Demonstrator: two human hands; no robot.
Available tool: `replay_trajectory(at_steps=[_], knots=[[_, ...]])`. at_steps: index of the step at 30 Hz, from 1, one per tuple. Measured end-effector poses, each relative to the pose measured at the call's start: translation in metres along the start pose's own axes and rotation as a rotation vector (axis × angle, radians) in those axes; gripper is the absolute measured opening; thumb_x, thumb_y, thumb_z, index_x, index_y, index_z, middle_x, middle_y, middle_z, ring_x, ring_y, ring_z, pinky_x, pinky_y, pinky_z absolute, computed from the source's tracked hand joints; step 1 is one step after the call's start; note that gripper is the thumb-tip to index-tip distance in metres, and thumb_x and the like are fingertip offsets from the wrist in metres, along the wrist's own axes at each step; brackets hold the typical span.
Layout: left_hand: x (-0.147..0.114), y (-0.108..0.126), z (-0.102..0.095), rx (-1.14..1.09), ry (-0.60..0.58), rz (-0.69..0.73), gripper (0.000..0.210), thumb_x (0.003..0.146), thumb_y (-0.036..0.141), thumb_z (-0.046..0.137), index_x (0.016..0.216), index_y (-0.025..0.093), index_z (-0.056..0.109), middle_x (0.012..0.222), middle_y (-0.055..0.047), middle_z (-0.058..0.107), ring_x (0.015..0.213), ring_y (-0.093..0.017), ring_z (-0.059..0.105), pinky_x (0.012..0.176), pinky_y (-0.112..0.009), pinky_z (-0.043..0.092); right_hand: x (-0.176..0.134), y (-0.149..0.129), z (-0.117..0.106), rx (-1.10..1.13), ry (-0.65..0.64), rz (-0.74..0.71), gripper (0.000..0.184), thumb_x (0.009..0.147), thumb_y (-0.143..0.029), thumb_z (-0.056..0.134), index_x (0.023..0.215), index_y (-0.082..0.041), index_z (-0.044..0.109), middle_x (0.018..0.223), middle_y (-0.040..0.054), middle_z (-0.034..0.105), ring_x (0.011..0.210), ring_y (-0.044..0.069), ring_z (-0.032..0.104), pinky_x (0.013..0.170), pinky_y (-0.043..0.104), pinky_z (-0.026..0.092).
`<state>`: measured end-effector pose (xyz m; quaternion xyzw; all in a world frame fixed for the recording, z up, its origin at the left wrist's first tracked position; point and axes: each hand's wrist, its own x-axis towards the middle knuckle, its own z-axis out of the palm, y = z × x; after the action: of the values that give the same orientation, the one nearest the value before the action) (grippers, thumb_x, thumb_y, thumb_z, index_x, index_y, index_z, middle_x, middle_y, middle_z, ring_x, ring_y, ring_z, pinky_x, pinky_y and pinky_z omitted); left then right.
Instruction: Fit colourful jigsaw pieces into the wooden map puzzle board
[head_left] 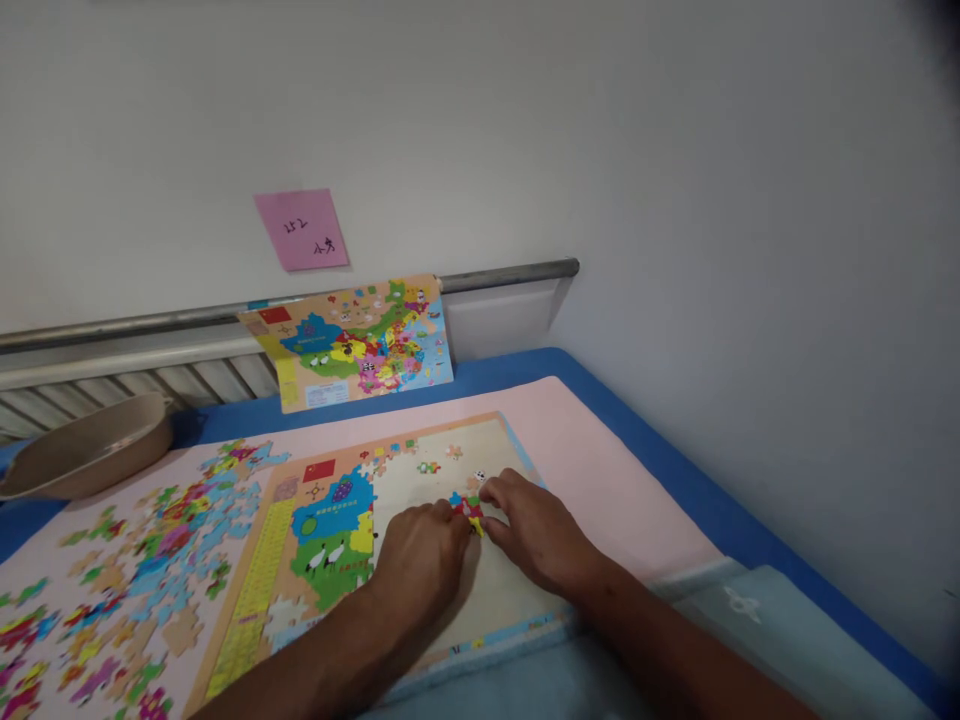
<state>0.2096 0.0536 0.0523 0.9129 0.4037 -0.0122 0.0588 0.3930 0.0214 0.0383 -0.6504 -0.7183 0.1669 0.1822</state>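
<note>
A small cluster of joined jigsaw puzzle pieces [466,508], red, green and yellow, sits over the pale bare part of the puzzle board [420,450]. My left hand [424,550] is closed at the cluster's left and near side, fingers curled and partly hiding it. From the right, the thumb and forefinger of my right hand [536,525] grip its edge. Left of my hands, the assembled map section [330,530] shows blue, green and yellow areas with white birds. A few loose pieces lie farther up the board, among them a green one [429,467].
Many loose puzzle pieces [172,530] are spread on the pink table covering [592,460] at left. Behind them stands a beige tray [97,445]. A printed reference map [360,345] leans on a metal rail [517,272], below a pink note [304,230] on the wall.
</note>
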Motion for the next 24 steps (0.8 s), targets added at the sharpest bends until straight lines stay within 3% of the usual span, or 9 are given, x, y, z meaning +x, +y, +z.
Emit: replay_trajectory(at_steps=[3,7,11,13,15,18,24], knots=[[-0.007,-0.014,-0.019,-0.118,0.052,-0.068,0.028,0.098,0.020,0.046,0.094,0.022,0.074,0.091,-0.007,0.070,0.087,-0.021,0.067,0.076,-0.030,0.045,-0.001,-0.001,-0.001,0.015,0.001,0.005,0.008,0.093,-0.019,0.062,0.101,-0.019,0.063,0.104,0.0044,0.061,0.090,0.018,0.060,0.076,0.027,0.038],[-0.023,-0.047,-0.039,-0.100,0.131,-0.148,0.027,0.098,0.019,0.047,0.089,0.021,0.072,0.089,-0.006,0.069,0.089,-0.020,0.065,0.075,-0.030,0.042,0.000,-0.003,-0.002,0.021,0.002,0.036,0.006,0.095,-0.021,0.060,0.099,-0.018,0.063,0.102,0.0049,0.062,0.089,0.018,0.060,0.076,0.027,0.037],[-0.041,-0.062,-0.034,-0.065,0.111,-0.123,0.030,0.098,0.017,0.044,0.086,0.021,0.071,0.093,-0.006,0.070,0.090,-0.021,0.065,0.078,-0.032,0.044,0.001,-0.004,-0.001,0.010,-0.001,0.035,0.008,0.096,-0.019,0.055,0.095,-0.019,0.063,0.099,0.0044,0.061,0.086,0.017,0.060,0.073,0.027,0.036],[-0.046,-0.057,-0.024,-0.058,0.109,-0.050,0.030,0.099,0.018,0.043,0.093,0.022,0.072,0.100,-0.006,0.071,0.096,-0.022,0.064,0.085,-0.034,0.046,0.002,-0.003,0.001,-0.005,0.008,0.029,0.009,0.097,-0.019,0.053,0.095,-0.019,0.063,0.099,0.0042,0.060,0.085,0.017,0.059,0.072,0.027,0.036],[-0.050,-0.048,-0.013,-0.050,0.107,0.059,0.031,0.101,0.019,0.041,0.111,0.022,0.071,0.119,-0.008,0.071,0.110,-0.025,0.063,0.097,-0.039,0.046,0.002,-0.002,0.003,-0.017,0.024,0.020,0.009,0.097,-0.020,0.053,0.095,-0.020,0.062,0.098,0.0038,0.060,0.084,0.017,0.059,0.072,0.027,0.036],[-0.050,-0.033,0.000,-0.017,0.111,0.184,0.042,0.101,0.023,0.042,0.141,0.018,0.056,0.147,-0.013,0.056,0.132,-0.030,0.052,0.110,-0.049,0.042,0.002,-0.001,0.005,-0.039,0.036,0.005,0.007,0.097,-0.021,0.055,0.094,-0.020,0.061,0.098,0.0037,0.060,0.084,0.018,0.059,0.072,0.027,0.036],[-0.052,-0.012,0.011,-0.038,0.004,0.129,0.053,0.097,0.030,0.049,0.147,0.013,0.050,0.158,-0.014,0.045,0.143,-0.034,0.043,0.119,-0.054,0.038,0.002,0.000,0.003,-0.007,0.025,-0.004,0.008,0.096,-0.020,0.055,0.099,-0.020,0.062,0.102,0.0041,0.061,0.090,0.018,0.060,0.077,0.027,0.038]])
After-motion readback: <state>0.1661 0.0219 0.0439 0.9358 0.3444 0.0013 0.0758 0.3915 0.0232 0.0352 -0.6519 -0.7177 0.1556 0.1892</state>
